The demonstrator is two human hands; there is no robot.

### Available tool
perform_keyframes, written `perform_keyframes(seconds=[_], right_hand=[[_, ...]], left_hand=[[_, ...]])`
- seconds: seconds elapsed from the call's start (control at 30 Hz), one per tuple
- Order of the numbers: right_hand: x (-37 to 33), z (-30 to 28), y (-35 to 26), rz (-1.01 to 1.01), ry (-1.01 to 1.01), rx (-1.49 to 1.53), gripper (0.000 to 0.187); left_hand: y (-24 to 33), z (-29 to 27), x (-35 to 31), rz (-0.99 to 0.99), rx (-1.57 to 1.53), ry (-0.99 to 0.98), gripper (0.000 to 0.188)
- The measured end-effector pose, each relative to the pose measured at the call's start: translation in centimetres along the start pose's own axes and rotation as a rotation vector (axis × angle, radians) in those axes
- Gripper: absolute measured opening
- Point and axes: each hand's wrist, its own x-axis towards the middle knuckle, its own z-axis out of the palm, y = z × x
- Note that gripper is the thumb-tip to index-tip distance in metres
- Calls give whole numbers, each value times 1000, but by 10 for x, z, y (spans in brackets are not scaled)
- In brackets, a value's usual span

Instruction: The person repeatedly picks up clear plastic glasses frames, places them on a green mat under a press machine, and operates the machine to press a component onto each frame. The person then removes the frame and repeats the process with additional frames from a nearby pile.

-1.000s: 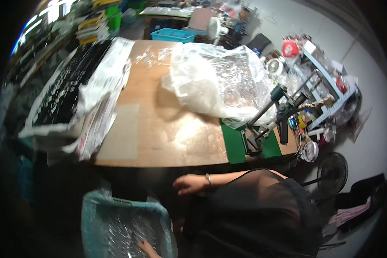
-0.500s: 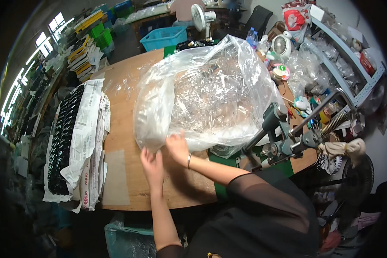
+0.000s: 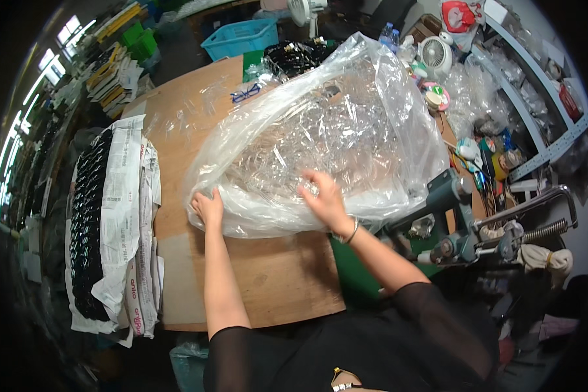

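Observation:
A large clear plastic bag [image 3: 274, 222] lies spread open on the wooden table [image 3: 281, 281]. Many thin, clear, shiny pieces [image 3: 346, 130] fill it; their exact kind is hard to make out. My left hand [image 3: 207, 208] is closed on the bag's rolled rim at its near left corner. Over the near side of the bag's opening, my right hand [image 3: 325, 201] has its fingers apart, close to the clear pieces and holding nothing that I can see. Several loose clear pieces [image 3: 183, 121] and a pair of blue glasses frames [image 3: 245, 93] lie beyond the bag.
On the left, black glossy parts [image 3: 88, 222] rest in rows on paper-wrapped stacks [image 3: 125, 196]. A grey-green hand press [image 3: 447, 242] stands at the right near a white fan [image 3: 436, 55]. Behind the table is a blue crate [image 3: 240, 40]; dark frames [image 3: 297, 59] are piled beyond the bag.
The bag's near rim has opened wider toward the left, uncovering more contents. My left hand moved up and left onto the rim; my right hand moved right and spread its fingers.

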Motion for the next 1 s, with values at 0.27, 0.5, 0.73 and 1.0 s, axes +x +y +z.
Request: perform_keyframes(seconds=[0.27,0.5,0.73,1.0], right_hand=[[83,12,66,780,-77,123,83],[99,51,76,766,-177,435,56],[25,-24,49,574,-23,727,20],[-115,-85,58,419,172,394,38]], left_hand=[[62,-10,-63,484,-309,-77,54],[73,54,23,-400,-948,-705,63],[136,12,-68,-52,-1225,-999,36],[135,25,-230,739,-618,-388,44]])
